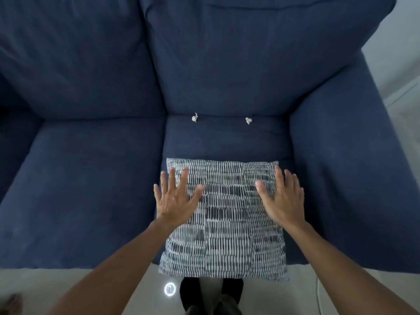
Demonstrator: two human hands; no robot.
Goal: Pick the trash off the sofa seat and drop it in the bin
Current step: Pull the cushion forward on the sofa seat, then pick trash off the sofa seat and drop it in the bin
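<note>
Two small white crumpled scraps of trash lie at the back of the right seat cushion of a dark blue sofa (91, 178): one trash scrap (194, 118) on the left, the other trash scrap (248, 120) on the right. A blue-and-white patterned pillow (225, 223) lies on the front of that seat and hangs over its edge. My left hand (176, 196) hovers open with fingers spread over the pillow's left side. My right hand (283, 198) is open over its right side. No bin is in view.
The sofa's right armrest (352, 167) rises beside the seat. Pale floor (79, 285) runs along the sofa's front edge, with my feet (211, 298) and a small glowing ring (170, 289) below the pillow. A pale wall (400, 53) shows at right.
</note>
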